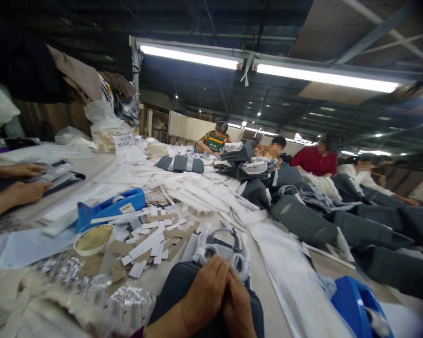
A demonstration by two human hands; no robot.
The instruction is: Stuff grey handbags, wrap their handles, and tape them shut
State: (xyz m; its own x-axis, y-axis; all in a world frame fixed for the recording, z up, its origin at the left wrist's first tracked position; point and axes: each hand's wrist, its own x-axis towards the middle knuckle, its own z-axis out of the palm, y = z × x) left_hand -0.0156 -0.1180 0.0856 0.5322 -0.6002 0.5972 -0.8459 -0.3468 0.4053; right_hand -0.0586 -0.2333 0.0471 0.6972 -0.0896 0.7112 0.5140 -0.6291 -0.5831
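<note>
Hands are pressing together on a dark grey pad [178, 288] at the near edge of the table [98, 166], the left hand [205, 293] lying over the right hand [238, 305], fingers closed against each other and bearing down on the fabric; whether anything is pinched between them cannot be told. Just beyond the pad, a tangle of white strips [218, 246] is lying loose. Paper tabs [151, 241], white and brown, are scattering to the left beside a blue tape dispenser [109, 206] and a tape roll [93, 239]. Grey pieces [356, 225] are piling up on the right, suggesting many are already through, while heaps of white strips in the middle are waiting. At far left, another worker's hands [24, 183] are resting on papers; more people are sitting far across the table
</note>
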